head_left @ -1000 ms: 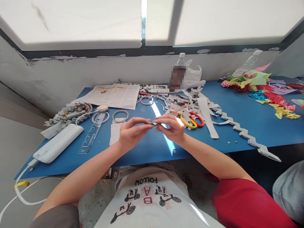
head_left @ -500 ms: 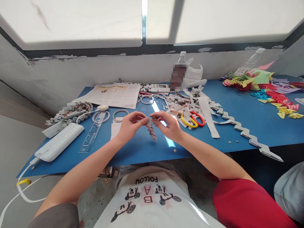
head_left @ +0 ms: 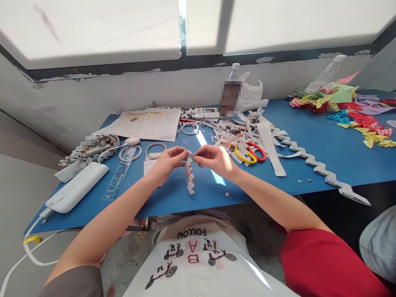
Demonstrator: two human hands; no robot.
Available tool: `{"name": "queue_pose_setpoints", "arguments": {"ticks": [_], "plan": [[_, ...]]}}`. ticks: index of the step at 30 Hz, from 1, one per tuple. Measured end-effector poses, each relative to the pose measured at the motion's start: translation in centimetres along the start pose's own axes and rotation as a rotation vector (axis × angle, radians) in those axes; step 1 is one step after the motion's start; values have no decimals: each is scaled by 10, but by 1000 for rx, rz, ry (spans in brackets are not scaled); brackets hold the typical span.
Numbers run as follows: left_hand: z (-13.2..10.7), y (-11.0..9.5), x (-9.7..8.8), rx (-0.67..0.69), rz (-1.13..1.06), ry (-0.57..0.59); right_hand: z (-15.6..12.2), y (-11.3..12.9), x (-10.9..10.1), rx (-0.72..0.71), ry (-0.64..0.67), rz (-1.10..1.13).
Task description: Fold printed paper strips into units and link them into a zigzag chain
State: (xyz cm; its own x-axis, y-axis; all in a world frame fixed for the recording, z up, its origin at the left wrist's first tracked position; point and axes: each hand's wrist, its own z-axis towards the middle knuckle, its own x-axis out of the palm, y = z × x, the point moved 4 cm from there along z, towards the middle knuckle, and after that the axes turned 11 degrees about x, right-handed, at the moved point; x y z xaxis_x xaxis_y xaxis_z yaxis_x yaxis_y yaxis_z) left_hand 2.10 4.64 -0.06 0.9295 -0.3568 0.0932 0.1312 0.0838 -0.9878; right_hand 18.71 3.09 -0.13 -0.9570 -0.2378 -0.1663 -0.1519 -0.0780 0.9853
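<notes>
A short zigzag chain of folded newsprint [head_left: 189, 180] hangs down over the blue table from my left hand [head_left: 170, 162], whose thumb and fingers pinch its top end. Close beside it, my right hand [head_left: 216, 160] has thumb and fingertips pressed together at the chain's upper end. Something small and pale shows at those fingertips, too small to make out. Right of my hands lie scissors with yellow and red handles [head_left: 250, 153], next to a heap of folded paper pieces [head_left: 227, 134].
Left stand a white power strip [head_left: 77, 187], a clear stencil ruler [head_left: 119, 177] and a pile of folded paper [head_left: 93, 146]. Newspaper [head_left: 151, 123] and a bottle [head_left: 231, 93] are at the back. A longer paper chain [head_left: 321, 167] overhangs the right front edge; coloured paper [head_left: 340, 99] lies far right.
The chain has turned and hangs straighter, more fully in view. My left hand now pinches its top, and my right fingers have closed together slightly lower. The view has shifted a little.
</notes>
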Motion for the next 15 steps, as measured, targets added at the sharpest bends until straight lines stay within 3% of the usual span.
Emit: {"name": "queue_pose_setpoints", "arguments": {"ticks": [9, 15], "plan": [[-2, 3, 3, -35, 17, 3, -8, 9, 0, 29, -46, -161], [-4, -1, 6, 15, 109, -10, -3, -2, 2, 51, -53, -143]]}}
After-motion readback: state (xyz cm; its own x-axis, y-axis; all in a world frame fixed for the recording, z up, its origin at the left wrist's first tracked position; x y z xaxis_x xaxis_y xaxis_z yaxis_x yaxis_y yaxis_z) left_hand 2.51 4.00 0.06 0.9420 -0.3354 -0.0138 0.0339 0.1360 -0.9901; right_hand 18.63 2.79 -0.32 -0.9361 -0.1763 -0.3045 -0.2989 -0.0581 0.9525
